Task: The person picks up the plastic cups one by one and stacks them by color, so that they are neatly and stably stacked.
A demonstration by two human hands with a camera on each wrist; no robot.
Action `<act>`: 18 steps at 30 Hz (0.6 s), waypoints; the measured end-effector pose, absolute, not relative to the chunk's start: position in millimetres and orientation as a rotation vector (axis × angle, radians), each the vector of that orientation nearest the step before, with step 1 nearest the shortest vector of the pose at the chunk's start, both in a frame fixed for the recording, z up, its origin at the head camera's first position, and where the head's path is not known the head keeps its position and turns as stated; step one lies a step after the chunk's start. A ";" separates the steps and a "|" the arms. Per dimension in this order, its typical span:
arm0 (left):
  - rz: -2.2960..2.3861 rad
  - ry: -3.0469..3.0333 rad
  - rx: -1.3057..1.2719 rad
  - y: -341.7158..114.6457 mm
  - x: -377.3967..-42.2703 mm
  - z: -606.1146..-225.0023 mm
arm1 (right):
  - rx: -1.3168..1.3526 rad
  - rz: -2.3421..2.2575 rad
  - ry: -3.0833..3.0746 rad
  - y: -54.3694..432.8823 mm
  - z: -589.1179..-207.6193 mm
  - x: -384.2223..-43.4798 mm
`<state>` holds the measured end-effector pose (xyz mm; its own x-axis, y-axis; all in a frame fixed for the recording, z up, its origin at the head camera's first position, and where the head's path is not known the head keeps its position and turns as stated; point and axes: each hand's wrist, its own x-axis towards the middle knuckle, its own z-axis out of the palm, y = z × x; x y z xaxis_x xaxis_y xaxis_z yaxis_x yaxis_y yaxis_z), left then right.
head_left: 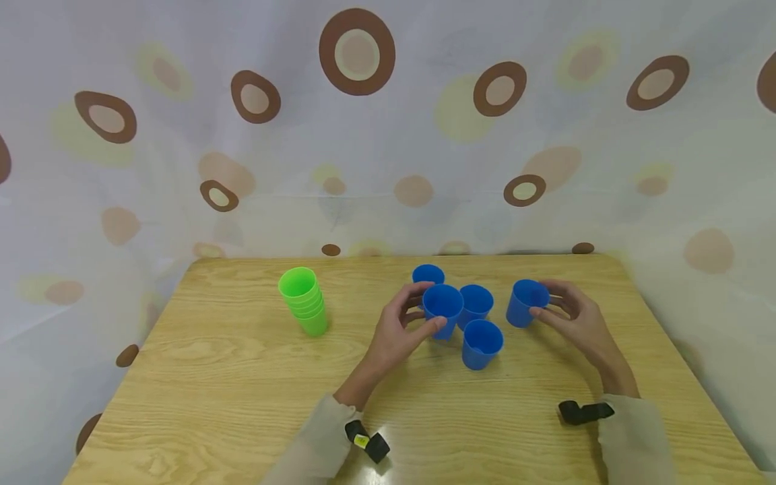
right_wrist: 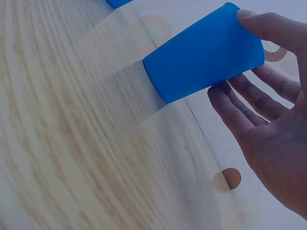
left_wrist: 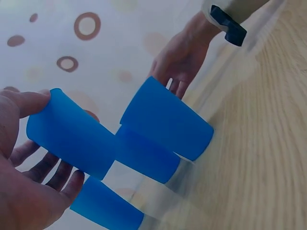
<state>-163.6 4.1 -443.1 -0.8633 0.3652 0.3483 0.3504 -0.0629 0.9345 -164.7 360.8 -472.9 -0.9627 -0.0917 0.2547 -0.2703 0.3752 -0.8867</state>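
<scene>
In the head view my left hand grips a blue cup by its sides, thumb on the near side. The left wrist view shows this cup raised off the table. My right hand holds another blue cup at the right, thumb and fingers near its rim. In the right wrist view the base of that cup is at the tabletop. Between the hands stand two upright blue cups, a nearer one and a farther one. Behind the left hand's cup is one more blue cup, partly hidden.
A stack of nested green cups stands on the left part of the wooden table. A patterned cloth hangs behind the table and along its sides. Black straps with small devices sit on both sleeves.
</scene>
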 end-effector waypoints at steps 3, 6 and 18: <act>2.150 2.133 0.845 7.4 -166.8 -437.8 | 0.337 1.659 -2.451 361.2 -474.0 -165.2; 2.160 2.133 0.864 10.7 -169.9 -433.3 | 0.341 1.678 -2.443 361.4 -474.8 -165.0; 2.084 2.131 0.869 23.7 -182.8 -421.9 | 0.346 1.666 -2.454 361.7 -474.1 -165.6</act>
